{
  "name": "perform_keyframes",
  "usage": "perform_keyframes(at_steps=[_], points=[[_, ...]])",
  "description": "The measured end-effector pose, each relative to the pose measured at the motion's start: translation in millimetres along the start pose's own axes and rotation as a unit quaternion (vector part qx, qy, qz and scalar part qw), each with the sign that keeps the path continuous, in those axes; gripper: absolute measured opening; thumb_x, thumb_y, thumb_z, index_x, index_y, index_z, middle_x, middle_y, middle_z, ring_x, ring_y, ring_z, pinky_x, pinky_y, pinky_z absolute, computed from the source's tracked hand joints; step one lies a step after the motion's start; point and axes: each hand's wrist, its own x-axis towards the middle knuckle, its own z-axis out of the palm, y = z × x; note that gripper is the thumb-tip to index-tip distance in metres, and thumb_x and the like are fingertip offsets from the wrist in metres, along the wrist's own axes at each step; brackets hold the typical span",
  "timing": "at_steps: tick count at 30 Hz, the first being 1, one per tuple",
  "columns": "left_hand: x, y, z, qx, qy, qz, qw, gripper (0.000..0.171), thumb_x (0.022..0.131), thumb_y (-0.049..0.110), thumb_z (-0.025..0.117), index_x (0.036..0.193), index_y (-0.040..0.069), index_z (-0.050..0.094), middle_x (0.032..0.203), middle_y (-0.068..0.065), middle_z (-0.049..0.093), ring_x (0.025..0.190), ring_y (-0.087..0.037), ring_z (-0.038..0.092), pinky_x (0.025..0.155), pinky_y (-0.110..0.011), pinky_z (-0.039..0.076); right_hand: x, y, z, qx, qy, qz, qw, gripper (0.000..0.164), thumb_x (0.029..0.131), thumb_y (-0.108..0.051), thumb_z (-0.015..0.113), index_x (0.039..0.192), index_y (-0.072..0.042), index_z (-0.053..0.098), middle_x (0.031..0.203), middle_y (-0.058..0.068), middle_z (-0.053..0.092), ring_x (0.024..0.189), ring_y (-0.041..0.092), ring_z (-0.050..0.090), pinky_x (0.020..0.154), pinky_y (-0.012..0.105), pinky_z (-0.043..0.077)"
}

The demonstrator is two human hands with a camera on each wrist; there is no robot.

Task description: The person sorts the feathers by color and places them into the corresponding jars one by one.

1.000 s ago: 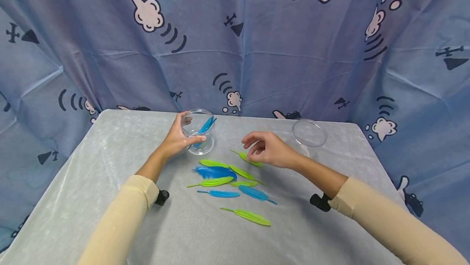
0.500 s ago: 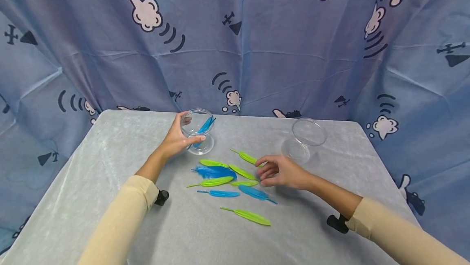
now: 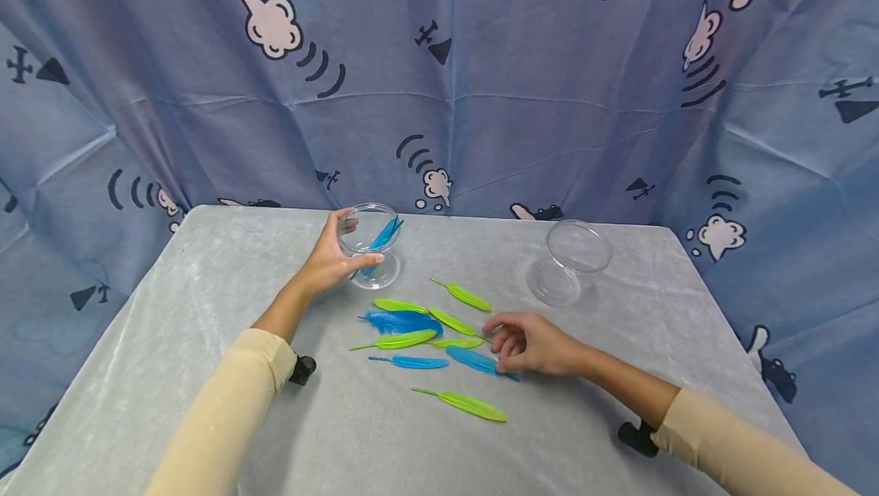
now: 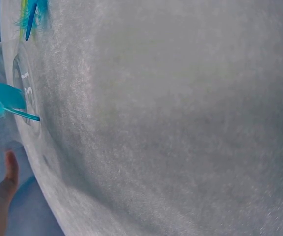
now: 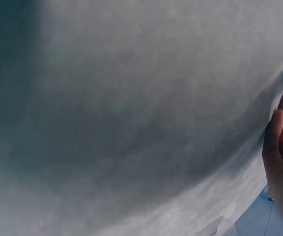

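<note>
My left hand point(image 3: 326, 256) grips the side of a clear footed glass bowl point(image 3: 352, 246) at the back left, thumb in front and fingers behind. Blue feathers point(image 3: 384, 235) stand tilted inside it; in the left wrist view a blue feather point(image 4: 4, 96) shows through the glass. My right hand point(image 3: 539, 343) is low at the right edge of the loose feathers. Its thumb lies over the quill end of a blue feather point(image 3: 470, 359), with a gap between thumb and forefinger. The forefinger is by the tip of a green feather point(image 3: 451, 321). Whether they touch is unclear.
A second clear footed glass bowl point(image 3: 579, 248) stands at the back right. More loose feathers lie mid-table: a fluffy blue feather point(image 3: 401, 322), a slim blue feather point(image 3: 415, 362), and several green ones, one green feather point(image 3: 472, 406) nearest me. A patterned curtain point(image 3: 439, 99) hangs behind the table.
My right hand has moved toward me and slightly right, from above the far green feather down to the blue feather's quill end. The left hand and its bowl stay put.
</note>
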Motion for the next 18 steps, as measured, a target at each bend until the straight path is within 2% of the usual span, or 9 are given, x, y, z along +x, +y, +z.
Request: perform_keyframes(at_steps=[4, 12, 18], points=[[0.1, 0.2, 0.4, 0.0, 0.0, 0.001, 1.0, 0.103, 0.082, 0.034, 0.082, 0.157, 0.017, 0.014, 0.156, -0.014, 0.032, 0.145, -0.03, 0.028, 0.114, -0.057, 0.028, -1.6, 2.7, 2.6, -0.015, 0.004, -0.004, 1.0, 0.052, 0.078, -0.007, 0.084, 0.123, 0.002, 0.06, 0.097, 0.008, 0.067, 0.082, 0.017, 0.065, 0.073, 0.026, 0.055], [-0.3, 1.0, 0.7, 0.001, 0.002, -0.001, 1.0, 0.103, 0.082, 0.035, 0.082, 0.157, 0.017, 0.015, 0.156, -0.013, 0.031, 0.145, -0.029, 0.029, 0.114, -0.057, 0.027, -4.1, 1.2, 4.4, -0.096, -0.003, -0.038, 0.995, 0.05, 0.076, -0.009, 0.086, 0.12, -0.003, 0.064, 0.097, 0.001, 0.066, 0.085, 0.016, 0.064, 0.076, 0.029, 0.055], [-1.1, 1.8, 0.9, -0.002, 0.001, 0.002, 1.0, 0.102, 0.083, 0.033, 0.082, 0.157, 0.017, 0.015, 0.156, -0.014, 0.031, 0.145, -0.03, 0.028, 0.115, -0.056, 0.027, -4.6, 0.8, 4.7, -0.1, -0.003, -0.042, 0.994, 0.044, 0.076, -0.002, 0.083, 0.116, -0.004, 0.066, 0.095, -0.001, 0.065, 0.085, 0.016, 0.064, 0.076, 0.029, 0.055]])
